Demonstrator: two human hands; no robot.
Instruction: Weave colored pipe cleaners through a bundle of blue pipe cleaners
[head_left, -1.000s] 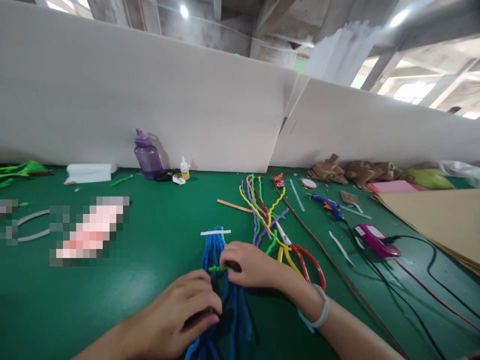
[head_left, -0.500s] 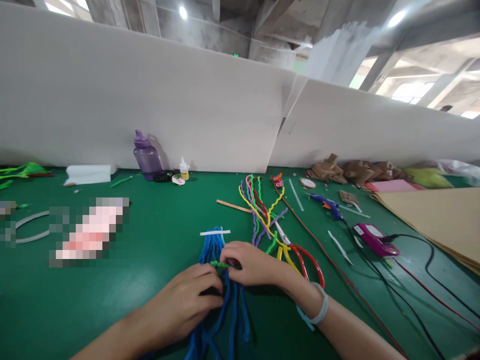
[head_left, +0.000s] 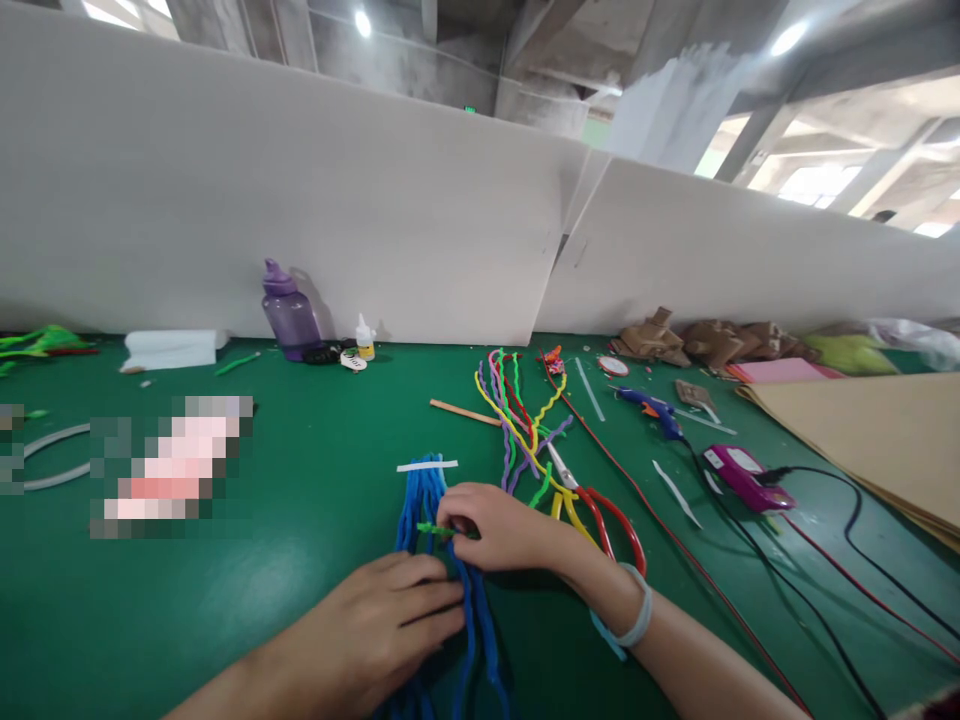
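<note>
Pinching a green stem (head_left: 427,528), seemingly to steady it across the blue strands (head_left: 420,493) at near middle, the right hand (head_left: 491,525) leans in; the left hand (head_left: 390,620) covers strands nearer, its grip hidden from me

White partition (head_left: 405,220) — green tabletop (head_left: 322,450)

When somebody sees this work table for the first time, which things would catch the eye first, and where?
Probably the bundle of fuzzy blue stems at the front centre of the green tabletop, where the left hand touches it and the right hand pinches a short fuzzy green stem. Next may come the multicoloured wavy stems beyond the right hand, near the red-handled metal scissors. Farther back, left of centre, stands a translucent purple plastic bottle.
</note>
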